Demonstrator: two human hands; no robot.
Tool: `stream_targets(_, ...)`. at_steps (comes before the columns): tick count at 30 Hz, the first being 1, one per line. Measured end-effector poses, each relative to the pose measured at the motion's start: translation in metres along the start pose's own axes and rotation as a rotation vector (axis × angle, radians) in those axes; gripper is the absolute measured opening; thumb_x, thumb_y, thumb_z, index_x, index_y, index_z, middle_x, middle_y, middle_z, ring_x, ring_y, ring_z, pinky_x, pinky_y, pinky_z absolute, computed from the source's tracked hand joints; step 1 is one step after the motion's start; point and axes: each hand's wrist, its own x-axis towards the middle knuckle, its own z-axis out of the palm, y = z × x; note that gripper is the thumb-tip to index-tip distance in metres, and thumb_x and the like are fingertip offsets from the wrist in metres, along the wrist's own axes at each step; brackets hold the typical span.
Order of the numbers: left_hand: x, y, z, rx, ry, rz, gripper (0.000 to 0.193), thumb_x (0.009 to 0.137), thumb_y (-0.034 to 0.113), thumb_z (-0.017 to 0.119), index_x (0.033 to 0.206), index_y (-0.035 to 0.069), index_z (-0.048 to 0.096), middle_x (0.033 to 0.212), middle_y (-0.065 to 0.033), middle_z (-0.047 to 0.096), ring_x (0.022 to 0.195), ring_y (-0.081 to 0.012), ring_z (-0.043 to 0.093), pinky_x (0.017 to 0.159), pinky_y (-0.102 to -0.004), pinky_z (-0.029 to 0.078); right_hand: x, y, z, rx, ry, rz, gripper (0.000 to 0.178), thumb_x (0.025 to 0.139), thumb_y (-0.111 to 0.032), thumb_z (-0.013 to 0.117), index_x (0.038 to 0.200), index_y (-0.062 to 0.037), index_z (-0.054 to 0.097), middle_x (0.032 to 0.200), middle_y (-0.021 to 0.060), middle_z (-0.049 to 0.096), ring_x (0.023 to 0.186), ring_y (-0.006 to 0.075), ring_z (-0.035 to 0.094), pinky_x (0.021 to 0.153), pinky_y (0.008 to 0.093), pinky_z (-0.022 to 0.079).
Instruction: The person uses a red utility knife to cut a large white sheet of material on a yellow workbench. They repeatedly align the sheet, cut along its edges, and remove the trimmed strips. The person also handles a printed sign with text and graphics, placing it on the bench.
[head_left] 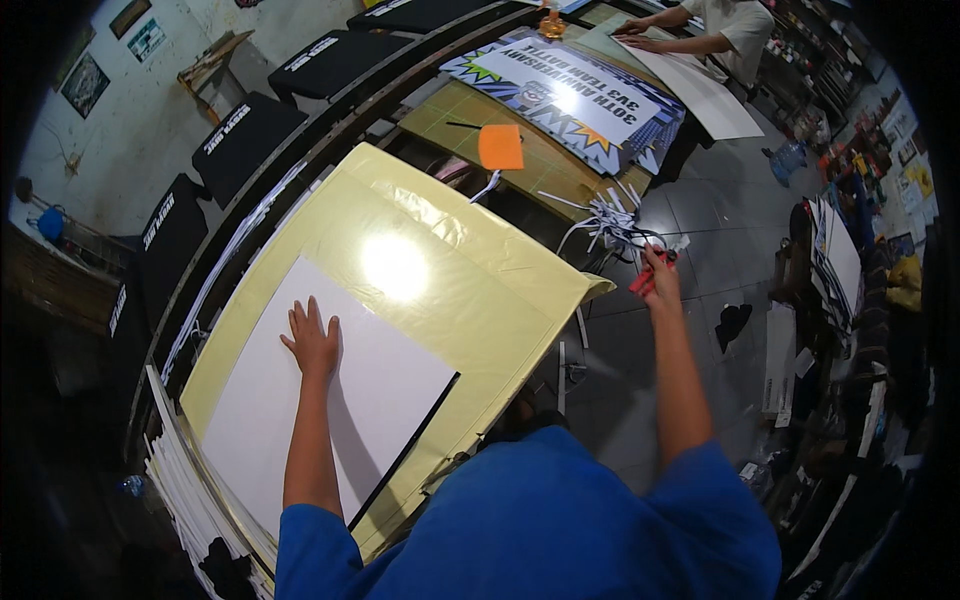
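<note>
My left hand [314,343] lies flat with spread fingers on a large white sheet [385,375]. The sheet has a dark strip along its near right edge and rests on a table covered in glossy yellow plastic [480,270]. Out to the right, past the table's corner, my right hand [661,288] is closed round a red hand tool [655,268]; its exact kind is too small to make out. Just beyond that hand, a tangle of thin white strips [608,218] hangs at the edge of the neighbouring worktable.
A printed board [570,95] lies on the worktable ahead, near an orange square piece [501,147]. At the far right another person's hands [640,38] rest on a pale panel [700,95]. Black covered seats [245,145] line the left. Long white strips [180,500] stand beside the yellow table.
</note>
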Motion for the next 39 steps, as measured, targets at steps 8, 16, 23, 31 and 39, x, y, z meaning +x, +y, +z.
stream_targets(8,-0.024,0.014,-0.031,-0.09,-0.006,-0.014,0.077,0.089,0.038,0.064,0.153,0.017,0.028,0.158,-0.0187,0.023,0.147,-0.0349,0.021,0.113,-0.0665,0.013,0.059,0.044,0.033,-0.133,0.344,-0.2,0.038,0.075,0.009,0.076,0.1,-0.0064,0.053,0.093,0.0058,0.065,0.07,0.0142,0.06,0.056,0.0267,0.048)
stream_targets(16,-0.12,-0.005,-0.057,-0.381,0.101,0.046,0.076,0.087,0.025,0.068,0.151,0.011,0.03,0.157,-0.0208,0.025,0.146,-0.0359,0.023,0.118,-0.054,0.017,0.101,0.076,-0.002,-0.524,0.413,-0.408,0.036,0.074,-0.003,0.082,0.097,-0.0082,0.055,0.082,0.0027,0.064,0.062,0.0124,0.059,0.05,0.0266,0.046)
stream_targets(23,-0.224,-0.042,-0.056,-0.254,0.008,-0.075,0.079,0.083,0.024,0.071,0.15,0.011,0.032,0.157,-0.0214,0.024,0.145,-0.0377,0.023,0.116,-0.0576,0.017,0.077,0.046,-0.03,-0.211,0.264,0.032,0.037,0.083,-0.028,0.079,0.105,-0.0092,0.056,0.086,0.0038,0.062,0.07,0.011,0.058,0.053,0.0276,0.047)
stream_targets(31,-0.322,-0.164,-0.051,-0.045,0.144,-0.698,0.08,0.084,0.036,0.07,0.148,0.005,0.033,0.151,-0.0237,0.032,0.138,-0.0419,0.033,0.111,-0.0566,0.029,-0.041,0.008,-0.099,-0.262,0.545,-0.208,0.024,0.092,-0.023,0.068,0.105,-0.0079,0.053,0.084,0.0054,0.058,0.072,0.0164,0.056,0.059,0.0324,0.048)
stream_targets(39,-0.386,-0.213,-0.037,-0.046,0.131,-0.792,0.076,0.081,0.041,0.072,0.14,0.001,0.044,0.135,-0.0233,0.046,0.122,-0.0427,0.046,0.1,-0.0516,0.042,-0.092,-0.037,-0.101,-0.367,0.394,-0.448,0.014,0.094,-0.017,0.061,0.103,-0.0079,0.055,0.076,0.004,0.054,0.058,0.0131,0.048,0.048,0.0274,0.042)
